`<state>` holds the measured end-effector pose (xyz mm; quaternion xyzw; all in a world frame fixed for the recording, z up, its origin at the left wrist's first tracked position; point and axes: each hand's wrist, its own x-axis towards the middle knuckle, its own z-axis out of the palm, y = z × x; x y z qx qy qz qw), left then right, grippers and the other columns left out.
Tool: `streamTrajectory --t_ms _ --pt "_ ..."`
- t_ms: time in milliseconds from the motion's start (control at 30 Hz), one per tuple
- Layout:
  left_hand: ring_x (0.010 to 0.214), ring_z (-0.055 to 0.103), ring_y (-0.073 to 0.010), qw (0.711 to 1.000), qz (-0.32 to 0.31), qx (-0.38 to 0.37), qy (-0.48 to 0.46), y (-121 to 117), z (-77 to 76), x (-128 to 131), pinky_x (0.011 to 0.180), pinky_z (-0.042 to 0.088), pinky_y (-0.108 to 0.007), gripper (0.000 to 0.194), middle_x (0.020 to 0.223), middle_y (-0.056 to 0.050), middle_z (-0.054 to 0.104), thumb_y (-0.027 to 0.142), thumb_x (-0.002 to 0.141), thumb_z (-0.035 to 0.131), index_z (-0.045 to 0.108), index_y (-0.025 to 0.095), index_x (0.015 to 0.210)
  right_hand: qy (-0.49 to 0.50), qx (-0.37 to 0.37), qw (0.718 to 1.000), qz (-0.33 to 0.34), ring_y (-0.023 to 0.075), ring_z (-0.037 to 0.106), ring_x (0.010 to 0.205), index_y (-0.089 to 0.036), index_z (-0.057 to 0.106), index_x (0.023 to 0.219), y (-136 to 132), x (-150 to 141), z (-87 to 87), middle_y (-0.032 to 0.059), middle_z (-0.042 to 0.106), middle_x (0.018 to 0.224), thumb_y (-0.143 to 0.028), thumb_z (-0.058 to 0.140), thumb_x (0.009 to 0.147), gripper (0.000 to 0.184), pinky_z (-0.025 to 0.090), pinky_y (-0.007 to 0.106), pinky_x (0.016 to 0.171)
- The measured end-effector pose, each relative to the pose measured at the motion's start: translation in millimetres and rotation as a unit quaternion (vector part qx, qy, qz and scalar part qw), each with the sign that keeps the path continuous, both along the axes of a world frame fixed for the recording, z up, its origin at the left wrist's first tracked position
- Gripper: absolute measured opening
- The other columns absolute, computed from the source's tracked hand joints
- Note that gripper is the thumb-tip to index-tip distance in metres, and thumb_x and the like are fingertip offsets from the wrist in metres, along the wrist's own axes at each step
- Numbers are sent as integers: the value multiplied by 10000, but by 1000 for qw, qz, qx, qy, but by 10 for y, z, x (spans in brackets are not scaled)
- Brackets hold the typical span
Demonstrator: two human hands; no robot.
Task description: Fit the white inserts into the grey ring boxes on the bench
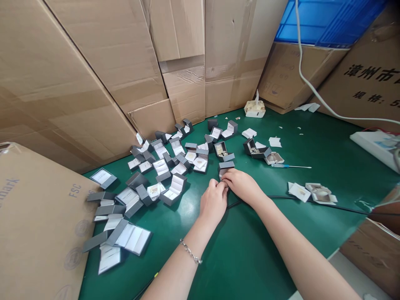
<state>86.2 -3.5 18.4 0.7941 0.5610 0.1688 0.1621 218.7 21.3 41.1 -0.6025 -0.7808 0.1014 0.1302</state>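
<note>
Both my hands meet at a small dark grey jewelry box (226,165) with a raised lid, at the middle of the green table. My left hand (213,198), below a chain bracelet (190,251), is closed at the box's near left side. From the right, my right hand (243,186) is closed over its front, fingertips next to the left ones. The fingers hide most of the box's inside. Just beyond stands another open box (222,151) with a small dark item in it. An open box with white lining (173,189) lies to the left.
Several open grey boxes (161,168) crowd the table's left half. On the right lie a screwdriver (291,166), moulded inserts (321,193), white cards (299,191) and a black cable (283,197). A tissue pack (254,109) sits near cardboard cartons (233,54) walling the back.
</note>
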Motion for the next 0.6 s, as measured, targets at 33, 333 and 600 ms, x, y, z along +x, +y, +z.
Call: streamTrajectory --t_ms 33,333,600 --pt "661 542 -117 1000 -4 -2 4 -2 -2 2 499 356 -216 221 859 -9 495 283 924 321 536 241 951 -8 2 1000 3 134 600 774 -173 672 840 3 1 -7 54 625 941 -169 390 874 284 418 216 618" --pt "771 599 -163 999 -2 -29 13 -5 69 13 578 429 -250 232 894 -19 580 278 916 312 533 229 966 23 -17 1000 -2 152 611 796 -196 690 871 -48 -4 89 51 662 945 -170 389 858 303 431 237 622" --pt "744 606 -171 999 3 -23 27 -49 65 16 587 451 -259 306 960 -54 564 299 897 329 460 210 1158 105 -61 993 1 132 584 667 -235 647 784 -97 21 222 0 675 776 -349 368 878 316 373 226 545"
